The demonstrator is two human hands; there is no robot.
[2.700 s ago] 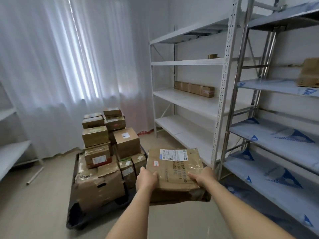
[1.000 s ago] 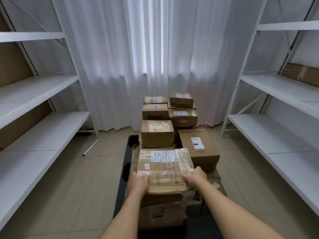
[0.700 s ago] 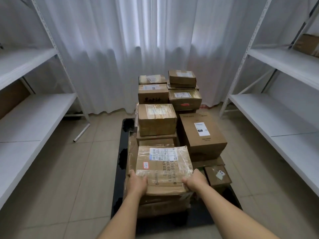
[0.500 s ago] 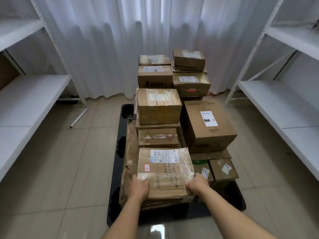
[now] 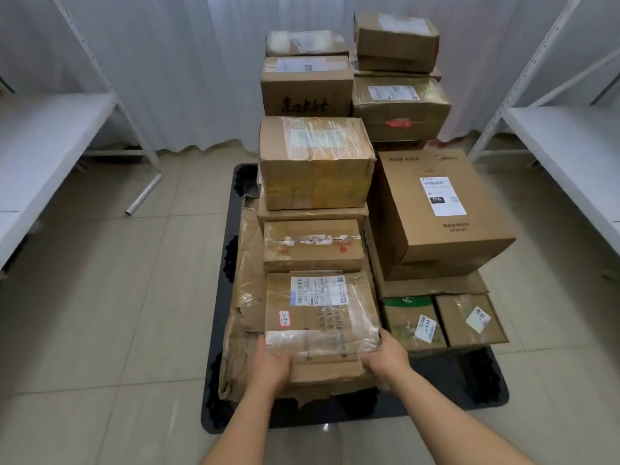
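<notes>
A flat cardboard parcel (image 5: 322,307) wrapped in clear tape, with a white shipping label and a small red sticker, lies low on top of a large crumpled box (image 5: 246,297) at the front of the pile. My left hand (image 5: 273,364) grips its near left corner. My right hand (image 5: 385,355) grips its near right corner. Both thumbs lie on the parcel's top edge; the fingers are hidden under it.
Several taped cardboard boxes (image 5: 315,162) are stacked on a black platform (image 5: 469,380) on the tiled floor. White metal shelving stands left (image 5: 43,129) and right (image 5: 570,135). A white curtain (image 5: 188,68) hangs behind. A metal tube (image 5: 144,193) lies on the floor.
I turned from the right shelves toward the pile, carrying the parcel. It has come down from chest height onto the front of the stack, and the view has tilted downward and closer.
</notes>
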